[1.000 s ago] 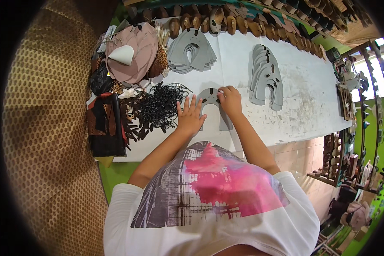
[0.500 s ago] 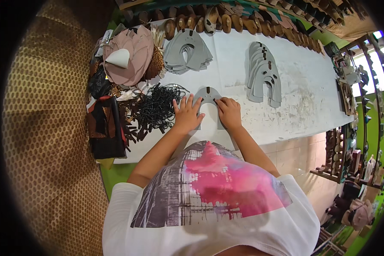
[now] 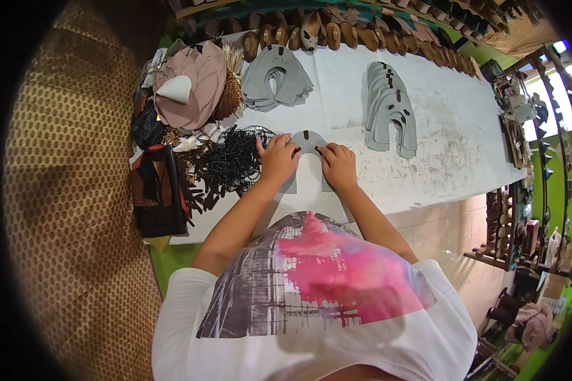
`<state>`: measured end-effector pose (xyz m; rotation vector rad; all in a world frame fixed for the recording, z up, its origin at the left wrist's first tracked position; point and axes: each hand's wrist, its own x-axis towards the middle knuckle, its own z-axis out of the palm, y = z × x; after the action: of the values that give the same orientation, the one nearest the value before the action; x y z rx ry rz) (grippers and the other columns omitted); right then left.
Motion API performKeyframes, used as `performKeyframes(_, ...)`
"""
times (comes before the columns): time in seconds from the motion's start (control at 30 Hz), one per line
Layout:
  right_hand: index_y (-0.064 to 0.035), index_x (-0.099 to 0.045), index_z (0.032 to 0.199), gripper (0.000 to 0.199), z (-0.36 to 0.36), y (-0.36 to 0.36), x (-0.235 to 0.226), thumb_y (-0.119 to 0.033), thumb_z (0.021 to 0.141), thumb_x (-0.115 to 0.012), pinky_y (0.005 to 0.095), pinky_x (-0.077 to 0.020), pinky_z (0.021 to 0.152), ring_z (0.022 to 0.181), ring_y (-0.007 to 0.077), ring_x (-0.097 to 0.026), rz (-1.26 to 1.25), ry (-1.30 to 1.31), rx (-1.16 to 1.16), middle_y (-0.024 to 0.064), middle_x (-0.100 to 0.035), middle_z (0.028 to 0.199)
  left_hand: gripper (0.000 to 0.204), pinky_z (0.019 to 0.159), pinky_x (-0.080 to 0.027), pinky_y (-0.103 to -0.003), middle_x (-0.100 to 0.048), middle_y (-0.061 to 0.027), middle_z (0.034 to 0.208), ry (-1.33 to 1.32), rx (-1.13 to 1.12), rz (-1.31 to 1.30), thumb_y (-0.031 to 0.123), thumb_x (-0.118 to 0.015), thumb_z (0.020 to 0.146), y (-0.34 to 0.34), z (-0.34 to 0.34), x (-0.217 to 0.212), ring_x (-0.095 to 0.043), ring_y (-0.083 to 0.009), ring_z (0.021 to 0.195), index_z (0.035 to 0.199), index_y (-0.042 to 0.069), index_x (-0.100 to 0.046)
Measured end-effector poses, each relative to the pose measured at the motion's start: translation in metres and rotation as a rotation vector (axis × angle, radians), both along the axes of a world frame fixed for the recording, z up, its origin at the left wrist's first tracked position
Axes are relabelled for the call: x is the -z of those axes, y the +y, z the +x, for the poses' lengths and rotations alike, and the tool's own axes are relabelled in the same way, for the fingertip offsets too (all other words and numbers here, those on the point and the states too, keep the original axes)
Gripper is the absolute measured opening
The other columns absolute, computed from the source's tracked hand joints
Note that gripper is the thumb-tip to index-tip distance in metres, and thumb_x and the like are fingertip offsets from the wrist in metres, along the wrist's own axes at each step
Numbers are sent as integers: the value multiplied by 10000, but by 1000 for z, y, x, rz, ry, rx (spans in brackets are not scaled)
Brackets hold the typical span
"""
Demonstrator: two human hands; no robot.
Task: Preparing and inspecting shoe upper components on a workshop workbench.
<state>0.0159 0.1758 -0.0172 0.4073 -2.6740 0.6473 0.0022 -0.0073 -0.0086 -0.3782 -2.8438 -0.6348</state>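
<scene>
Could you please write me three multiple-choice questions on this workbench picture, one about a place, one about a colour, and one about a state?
1. Where does the heap of black cords lie, seen from the person?
A. Left of the left hand
B. Right of the right hand
C. On the far right end of the table

2. What colour is the U-shaped piece under the hands?
A. Red
B. Grey
C. Yellow

3. How is the U-shaped piece held?
A. Lifted high above the table
B. Flat on the table, a hand pressing each arm
C. Rolled into a tube

Answers:
1. A, since the cords are heaped on the table just left of the left hand.
2. B, since it is grey like the two stacks of cut pieces farther back.
3. B, since it lies flat with each hand resting on one side of it.
</scene>
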Motion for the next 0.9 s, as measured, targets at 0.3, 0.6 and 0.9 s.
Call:
performKeyframes(0.3,-158,-641,952,190,0,0,1,-148,773,-582,376,-373,811,925,190,-532,-12,0,8,-8,-582,938,76,999,-119,-615,-562,10,1130,245,171,-180,194,-657,706,-2,-13,4,-477,-181,1121,729,130,-623)
performKeyframes(0.6,-164,-642,984,214,0,1,4,-173,779,-581,374,-367,823,950,191,-524,-19,-22,23,4,-582,966,192,993,-131,-619,-522,-18,1201,232,151,-177,265,-644,739,-2,-9,8,-445,-216,1160,887,144,-628)
performKeyframes(0.9,-206,-621,1112,362,6,0,-1,-360,786,-592,392,-351,851,1025,220,-474,153,-80,-38,36,-539,1081,596,1015,-84,-613,-296,-141,1420,27,54,-291,540,-501,803,3,17,11,-282,-338,1287,1294,203,-469)
